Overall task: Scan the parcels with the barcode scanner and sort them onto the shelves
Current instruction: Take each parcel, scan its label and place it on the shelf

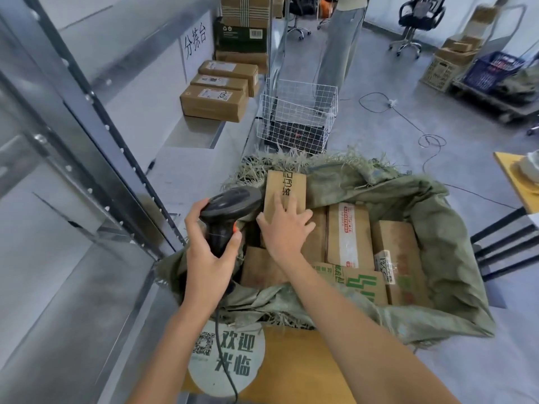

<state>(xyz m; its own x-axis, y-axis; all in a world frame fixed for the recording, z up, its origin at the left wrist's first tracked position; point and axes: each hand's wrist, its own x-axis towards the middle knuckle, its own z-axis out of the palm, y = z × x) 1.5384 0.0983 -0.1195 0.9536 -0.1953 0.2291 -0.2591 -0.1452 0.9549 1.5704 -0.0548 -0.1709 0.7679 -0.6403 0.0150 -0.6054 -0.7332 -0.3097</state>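
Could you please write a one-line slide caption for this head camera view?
Left hand grips the barcode scanner while the right hand rests on a cardboard parcel in the green sack.

Even, cool light is filling the room, casting only faint shadows. Wide-angle distortion is bending the grey metal shelf upright [96, 118], and the edges are blurring.

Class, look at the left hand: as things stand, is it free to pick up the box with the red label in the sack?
Probably not: the left hand grips the barcode scanner, and the right hand and forearm lie between it and the red-labelled box.
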